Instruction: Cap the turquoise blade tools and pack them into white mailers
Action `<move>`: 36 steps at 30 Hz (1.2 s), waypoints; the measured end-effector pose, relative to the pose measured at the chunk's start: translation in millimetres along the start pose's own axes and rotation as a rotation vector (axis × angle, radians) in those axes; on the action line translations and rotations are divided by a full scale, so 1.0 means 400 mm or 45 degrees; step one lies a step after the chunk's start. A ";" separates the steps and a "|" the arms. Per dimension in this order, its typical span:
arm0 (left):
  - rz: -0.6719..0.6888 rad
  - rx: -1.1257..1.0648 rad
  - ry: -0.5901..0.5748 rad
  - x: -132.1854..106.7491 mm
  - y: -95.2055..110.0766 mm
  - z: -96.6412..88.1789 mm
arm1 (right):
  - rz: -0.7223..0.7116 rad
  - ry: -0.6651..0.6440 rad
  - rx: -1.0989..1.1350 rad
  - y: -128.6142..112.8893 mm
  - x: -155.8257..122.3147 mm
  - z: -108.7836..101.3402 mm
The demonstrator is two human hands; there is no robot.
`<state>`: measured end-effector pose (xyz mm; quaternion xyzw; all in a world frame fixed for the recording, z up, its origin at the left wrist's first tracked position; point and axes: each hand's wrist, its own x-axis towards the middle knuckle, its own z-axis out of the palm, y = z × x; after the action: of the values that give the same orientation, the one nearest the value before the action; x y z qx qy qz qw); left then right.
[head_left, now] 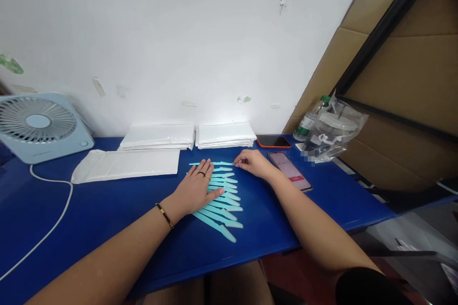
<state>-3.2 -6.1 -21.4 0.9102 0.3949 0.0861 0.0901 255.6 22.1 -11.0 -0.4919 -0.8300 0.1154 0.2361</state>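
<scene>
Several light-blue plastic sticks (225, 209) lie fanned in a row on the blue table (107, 219). My left hand (198, 188) rests flat on their left ends, fingers stretched out, with rings on two fingers and a bracelet on the wrist. My right hand (250, 161) is at the far end of the row, its fingertips pinched on the tip of the topmost stick (214, 164).
Two stacks of white packets (159, 136) (225, 134) and a loose white bag (125, 164) lie behind the sticks. Two phones (274, 141) (289, 170) sit to the right, beside a bagged cup and a bottle (331, 131). A fan (39, 126) with a white cable stands at the left; cardboard leans at the right.
</scene>
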 end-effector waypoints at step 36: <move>0.010 0.029 -0.034 0.008 -0.003 0.015 | 0.110 0.048 0.166 -0.047 0.031 0.037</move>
<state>-0.4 -3.6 -27.3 0.9139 0.3910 0.0699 0.0845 228.8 24.3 -12.2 -0.5128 -0.7942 0.1699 0.2782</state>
